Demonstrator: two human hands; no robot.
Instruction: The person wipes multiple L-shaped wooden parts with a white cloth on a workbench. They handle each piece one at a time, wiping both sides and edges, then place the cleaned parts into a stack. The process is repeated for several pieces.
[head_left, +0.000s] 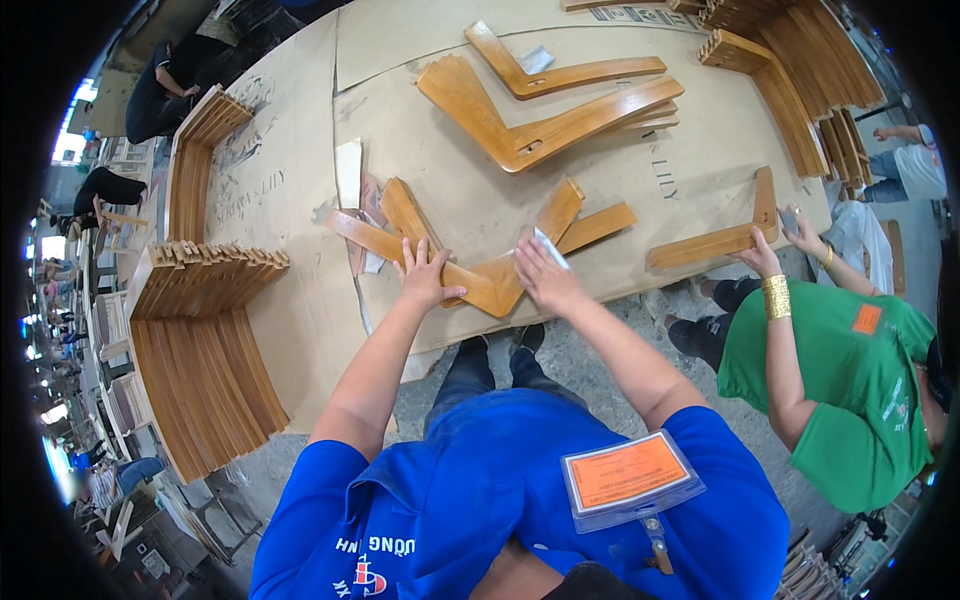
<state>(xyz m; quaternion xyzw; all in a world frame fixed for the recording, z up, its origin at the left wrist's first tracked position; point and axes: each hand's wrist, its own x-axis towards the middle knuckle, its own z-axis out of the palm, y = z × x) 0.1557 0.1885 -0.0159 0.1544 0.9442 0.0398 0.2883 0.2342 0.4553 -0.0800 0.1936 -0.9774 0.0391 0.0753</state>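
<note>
Surface: I see a long worktable (pixel 300 330) covered in tan cardboard sheets, with printed lettering I leave unread
Room: a workshop with a grey concrete floor (pixel 590 375); bright windows at far left; other people bent over work at upper left
Left hand (pixel 425 275): mine, laid flat with fingers spread, pressing on the V-shaped wooden part (pixel 480 285)
Right hand (pixel 545 275): mine, fingers close together, pressing a small pale sanding pad (pixel 550 247) onto the same part; whether the thumb pinches it I cannot tell
Worked part: lies at the near table edge, directly ahead of me, atop at least two more like it, their arms fanning out to left and right
Loose bent parts, table centre: one small pile of about three (pixel 545 125) and one single piece (pixel 555 70) beyond
Stacked curved parts, left: two long stacks (pixel 205 330), too many to count
Stacked parts, upper right: one large heap (pixel 790 70)
Co-worker: one person in a green shirt (pixel 850 390) at my right, one hand (pixel 760 262) on a single L-shaped part (pixel 725 235)
Badge: one orange card in a clear sleeve (pixel 630 480) on my blue shirt
</note>
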